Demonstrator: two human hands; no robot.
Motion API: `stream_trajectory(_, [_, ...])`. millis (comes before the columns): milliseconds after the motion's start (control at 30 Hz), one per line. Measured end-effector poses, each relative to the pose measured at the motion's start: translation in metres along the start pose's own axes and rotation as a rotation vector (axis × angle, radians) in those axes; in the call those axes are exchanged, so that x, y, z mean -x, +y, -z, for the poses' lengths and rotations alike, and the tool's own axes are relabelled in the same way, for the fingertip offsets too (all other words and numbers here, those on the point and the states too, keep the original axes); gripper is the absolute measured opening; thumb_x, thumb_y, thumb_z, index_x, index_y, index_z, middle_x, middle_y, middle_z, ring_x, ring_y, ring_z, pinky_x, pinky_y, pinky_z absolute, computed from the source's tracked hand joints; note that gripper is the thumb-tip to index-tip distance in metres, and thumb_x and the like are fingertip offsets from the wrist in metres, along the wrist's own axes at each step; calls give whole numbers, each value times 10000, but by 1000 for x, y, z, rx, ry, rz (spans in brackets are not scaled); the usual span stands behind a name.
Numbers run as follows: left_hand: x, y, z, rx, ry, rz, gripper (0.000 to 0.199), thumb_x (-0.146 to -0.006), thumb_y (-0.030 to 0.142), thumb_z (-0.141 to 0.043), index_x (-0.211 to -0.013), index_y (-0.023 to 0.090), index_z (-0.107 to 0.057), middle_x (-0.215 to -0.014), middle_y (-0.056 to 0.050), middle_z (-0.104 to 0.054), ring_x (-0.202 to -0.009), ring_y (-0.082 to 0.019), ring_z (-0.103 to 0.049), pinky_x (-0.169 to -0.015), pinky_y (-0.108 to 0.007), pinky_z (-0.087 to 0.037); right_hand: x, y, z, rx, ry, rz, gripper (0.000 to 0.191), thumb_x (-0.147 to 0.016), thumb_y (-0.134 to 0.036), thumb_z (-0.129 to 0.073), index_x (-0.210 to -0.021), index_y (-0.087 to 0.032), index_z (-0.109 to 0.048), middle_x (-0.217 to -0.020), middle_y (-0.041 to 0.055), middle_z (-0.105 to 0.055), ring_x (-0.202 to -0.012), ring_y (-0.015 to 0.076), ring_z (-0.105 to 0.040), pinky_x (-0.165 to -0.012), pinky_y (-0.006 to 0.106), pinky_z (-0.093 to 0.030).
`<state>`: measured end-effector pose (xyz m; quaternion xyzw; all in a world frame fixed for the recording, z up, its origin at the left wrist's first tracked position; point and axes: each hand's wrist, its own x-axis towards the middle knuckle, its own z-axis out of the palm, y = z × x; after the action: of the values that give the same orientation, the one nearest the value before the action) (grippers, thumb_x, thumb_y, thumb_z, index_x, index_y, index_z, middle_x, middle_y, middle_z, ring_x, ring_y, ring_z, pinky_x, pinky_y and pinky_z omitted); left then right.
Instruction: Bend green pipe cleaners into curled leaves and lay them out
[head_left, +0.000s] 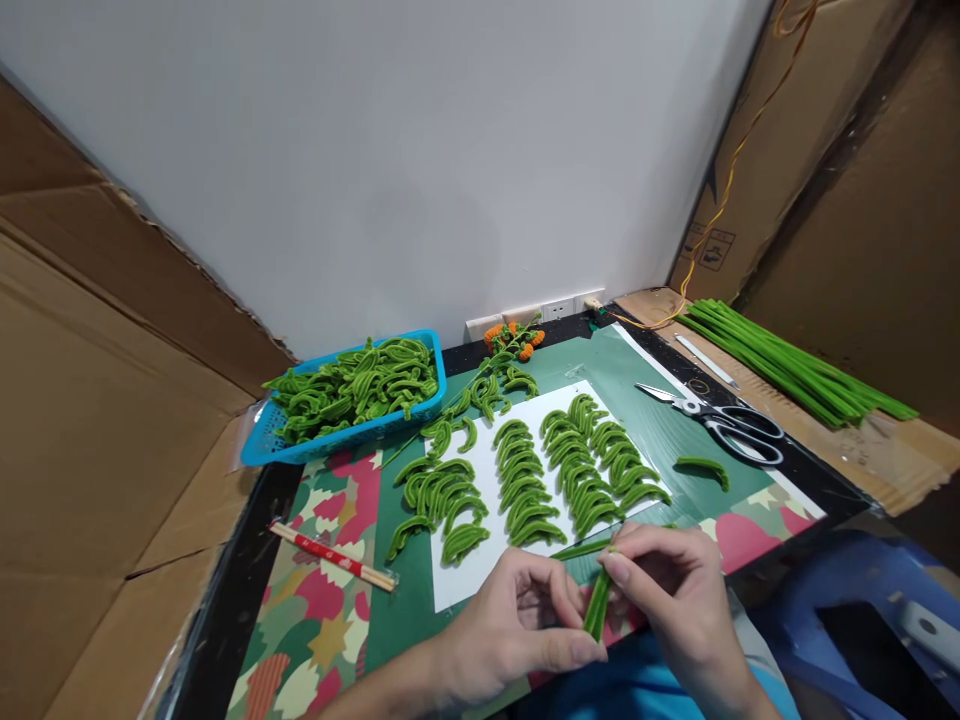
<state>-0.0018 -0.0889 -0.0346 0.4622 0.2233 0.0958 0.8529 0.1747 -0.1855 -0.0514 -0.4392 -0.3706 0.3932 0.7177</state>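
Near the table's front edge, my left hand [536,625] grips the lower end of a folded green pipe-cleaner leaf [598,606] between thumb and fingers. The thumb and forefinger of my right hand [667,580] pinch the same leaf at its upper end. Just beyond my hands lies another green pipe-cleaner piece [581,549], partly hidden by my right fingers. Curved green pipe-cleaner leaves [521,485] lie in several overlapping rows on a white sheet [450,592]. One single curved leaf [703,468] rests to the right of that sheet.
A blue basket [441,375] heaped with green leaves stands back left. Behind the sheet lies an orange-flowered stem [517,338]. Black-handled scissors [720,422], a white pen [706,360] and straight green pipe cleaners [795,365] are on the right. Wrapped chopsticks [334,556] lie left.
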Motion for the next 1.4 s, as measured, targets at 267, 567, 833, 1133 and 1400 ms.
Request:
stream_trajectory(267, [1,4,1,-16,78,7,483,-684,346,-1073,-684,145,-634,-816,-10,-651,-743,-114,-598,-716,-243,-456,-1,-5,-5,57,43,-15,165,-955,-287,-851,-802,-225,-850,-651,19,-745,-556,132,-665,-527,208,-519])
stream_trajectory(567, [-3,2,-7,-40,47,-57,387,-895,430,-942,-1029,157,-702,-874,-25,-700,-781,-129,-616,-751,-237,-478,-3,-2,3,-53,56,-68,158,-950,-254,-861,-796,-225,-846,-653,10,-756,-497,133,-676,-486,226,-545])
stream_trajectory(833, [-3,8,-9,-162,-17,-13,584,-1019,641,-730,-793,106,-785,-724,-58,-675,-626,-108,-521,-625,-235,-396,-3,-2,-3,-91,47,-83,175,-953,-260,-858,-787,-216,-827,-648,10,-739,-486,139,-681,-473,231,-542])
stream_trajectory(1133, [-3,4,0,-218,7,56,576,-936,681,-810,-900,108,-858,-662,-40,-670,-522,-87,-495,-511,-217,-339,-1,0,1,-55,95,-75,162,-942,-282,-873,-799,-215,-837,-644,10,-740,-476,140,-683,-462,228,-546])
stream_trajectory(1400, [-4,2,-2,-141,-21,73,575,-922,682,-824,-856,112,-796,-699,-70,-728,-546,-112,-603,-551,-216,-446,1,7,6,-78,136,-101,136,-936,-285,-885,-828,-211,-849,-662,3,-734,-445,134,-666,-429,233,-555])
